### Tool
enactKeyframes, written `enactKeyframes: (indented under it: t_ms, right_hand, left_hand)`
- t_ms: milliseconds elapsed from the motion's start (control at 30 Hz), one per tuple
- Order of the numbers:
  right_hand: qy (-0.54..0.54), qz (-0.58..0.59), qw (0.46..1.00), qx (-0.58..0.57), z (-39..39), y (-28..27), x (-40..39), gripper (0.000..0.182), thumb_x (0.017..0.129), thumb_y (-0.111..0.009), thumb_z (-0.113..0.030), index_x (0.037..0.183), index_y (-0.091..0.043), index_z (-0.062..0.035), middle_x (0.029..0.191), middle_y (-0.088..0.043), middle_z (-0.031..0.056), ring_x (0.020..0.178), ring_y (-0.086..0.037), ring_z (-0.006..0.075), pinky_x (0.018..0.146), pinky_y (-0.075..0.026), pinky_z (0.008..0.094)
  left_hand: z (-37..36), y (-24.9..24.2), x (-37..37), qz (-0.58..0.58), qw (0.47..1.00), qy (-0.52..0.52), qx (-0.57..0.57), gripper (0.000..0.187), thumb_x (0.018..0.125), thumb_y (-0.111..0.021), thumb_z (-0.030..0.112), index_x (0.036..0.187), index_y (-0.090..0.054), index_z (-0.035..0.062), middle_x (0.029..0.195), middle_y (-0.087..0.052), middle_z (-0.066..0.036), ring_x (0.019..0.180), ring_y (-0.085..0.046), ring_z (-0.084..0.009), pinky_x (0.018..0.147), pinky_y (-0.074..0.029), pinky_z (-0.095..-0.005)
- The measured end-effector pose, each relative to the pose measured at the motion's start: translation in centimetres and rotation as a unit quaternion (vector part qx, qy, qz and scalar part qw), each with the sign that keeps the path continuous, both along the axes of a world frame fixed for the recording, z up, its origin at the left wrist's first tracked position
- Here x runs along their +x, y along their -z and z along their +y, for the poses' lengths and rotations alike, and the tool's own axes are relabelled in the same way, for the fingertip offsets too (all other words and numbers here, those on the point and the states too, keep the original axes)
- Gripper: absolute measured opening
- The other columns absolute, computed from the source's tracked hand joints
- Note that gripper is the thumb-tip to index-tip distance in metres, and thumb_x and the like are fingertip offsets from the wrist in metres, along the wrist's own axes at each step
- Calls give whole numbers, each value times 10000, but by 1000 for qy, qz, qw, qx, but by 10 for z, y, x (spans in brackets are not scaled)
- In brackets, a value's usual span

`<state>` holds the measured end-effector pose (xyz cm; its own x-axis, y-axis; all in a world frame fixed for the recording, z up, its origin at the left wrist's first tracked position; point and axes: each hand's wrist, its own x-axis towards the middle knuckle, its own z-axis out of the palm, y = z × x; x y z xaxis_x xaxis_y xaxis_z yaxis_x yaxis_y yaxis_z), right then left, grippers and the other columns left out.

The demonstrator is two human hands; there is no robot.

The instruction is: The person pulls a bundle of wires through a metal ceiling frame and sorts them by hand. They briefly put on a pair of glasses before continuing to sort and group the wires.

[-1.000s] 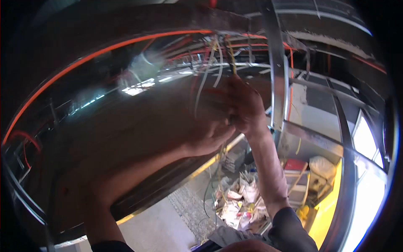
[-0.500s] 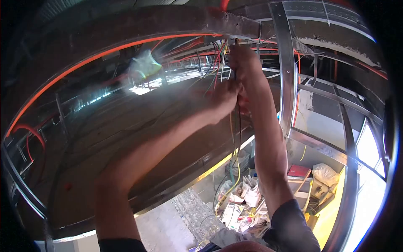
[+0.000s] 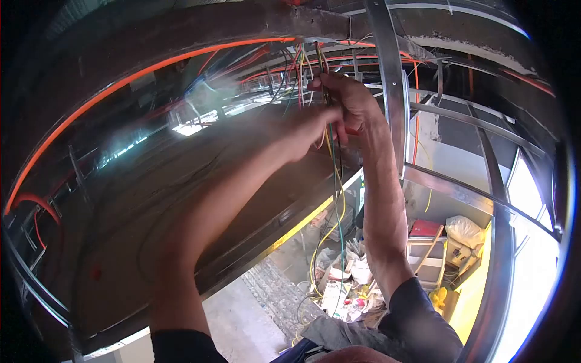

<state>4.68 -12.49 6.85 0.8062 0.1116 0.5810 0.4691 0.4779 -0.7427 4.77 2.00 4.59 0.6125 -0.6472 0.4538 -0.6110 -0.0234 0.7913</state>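
Observation:
Overhead, beneath a dark beam (image 3: 242,27), both my hands are closed around a bundle of thin electrical wires (image 3: 337,172). My right hand (image 3: 351,94) is uppermost, its thumb and fingers wrapped on the wires. Just below it, my left hand (image 3: 327,120) grips the same bundle, its fingertips partly hidden behind the wires and the right wrist. Yellow, green and dark strands hang from under my hands toward the floor. More loose coloured wires (image 3: 299,66) dangle from the beam to the left of my right hand.
An orange conduit (image 3: 151,72) follows the beam. A metal stud (image 3: 393,85) stands close right of my right forearm, joined to other framing. Below are a yellow-edged ledge (image 3: 296,233), a rubbish heap (image 3: 348,290), a plastic bag (image 3: 466,233) and a red box (image 3: 425,228).
My hands have come down slightly from the beam, and more wire shows above them. A green strand now hangs below beside the yellow one. The view has shifted a little.

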Motion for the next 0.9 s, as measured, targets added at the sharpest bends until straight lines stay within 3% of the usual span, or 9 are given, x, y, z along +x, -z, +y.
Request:
enactKeyframes:
  t_ms: [33, 133, 233, 433, 467, 500, 567, 733, 900]
  right_hand:
    - [2, -3, 1000, 0, -2, 1, 3, 158, 986, -566, -176, 1068, -587, -42, 794, -594, 26, 661, -569, 112, 536, -509, 256]
    - [-140, -50, 988, 48, -4, 13, 10, 179, 1026, -451, -123, 1138, -536, -13, 856, -599, 43, 730, -616, 136, 640, -550, 270]
    - [-116, -7, 991, 70, 4, 26, -14, 159, 1024, -468, -144, 1074, -562, -27, 790, -572, 24, 657, -578, 136, 567, -544, 260]
    - [17, 18, 998, 56, 14, 46, -34, 217, 1041, -432, -189, 1068, -553, -11, 684, -449, -29, 538, -391, 71, 447, -327, 217]
    - [-26, 4, 998, 64, 10, 43, -36, 219, 1040, -433, -191, 1068, -548, -7, 680, -441, -33, 537, -386, 69, 447, -322, 217]
    - [-69, -12, 995, 72, 8, 40, -37, 221, 1038, -434, -192, 1068, -543, -2, 677, -433, -37, 537, -381, 67, 446, -318, 216]
    - [-36, -21, 997, 70, 8, 31, -27, 224, 1034, -433, -189, 1080, -532, 7, 668, -421, -40, 537, -384, 66, 445, -305, 217]
    - [69, -17, 994, 87, 22, -16, 1, 183, 999, -438, -126, 992, -579, -9, 648, -401, -55, 508, -332, 55, 425, -261, 220]
    - [-6, -91, 995, 49, -1, -62, 97, 158, 948, -497, -119, 894, -605, -17, 690, -521, 26, 546, -458, 141, 493, -390, 283]
  left_hand:
    - [8, 11, -5, -185, 964, -47, 187, 211, 985, -505, 259, 910, -605, 89, 804, -626, -21, 719, -526, -106, 706, -438, -310]
    - [12, 43, 4, -64, 995, 22, 73, 302, 931, -640, 350, 1002, -632, 57, 952, -670, -56, 999, -584, -131, 954, -411, -323]
    - [17, 43, -15, -115, 988, 74, 69, 354, 947, -608, 376, 1043, -600, 35, 1039, -644, -63, 1034, -566, -149, 962, -403, -322]
    - [17, 51, -20, -147, 985, 23, 86, 454, 971, -531, 469, 1054, -580, 26, 962, -593, -65, 959, -566, -203, 969, -398, -348]
    - [26, 25, -31, -293, 925, -46, 238, 437, 995, -487, 467, 1022, -598, 45, 880, -564, -91, 914, -564, -234, 917, -417, -368]
    - [32, 28, -9, -295, 925, -45, 237, 437, 995, -487, 467, 1022, -598, 45, 880, -564, -91, 914, -564, -234, 917, -417, -368]
    - [38, 50, 48, -547, 826, -47, 130, 439, 1025, -436, 434, 903, -592, 42, 806, -534, -112, 872, -548, -259, 853, -428, -403]
    - [27, 40, 61, -297, 950, -68, 71, 511, 1057, -342, 466, 762, -489, 75, 657, -393, 32, 589, -392, -103, 577, -343, -280]
    - [2, -11, 12, -55, 995, -49, -70, 491, 1040, -369, 502, 788, -477, 95, 612, -384, 34, 530, -345, -106, 562, -349, -291]
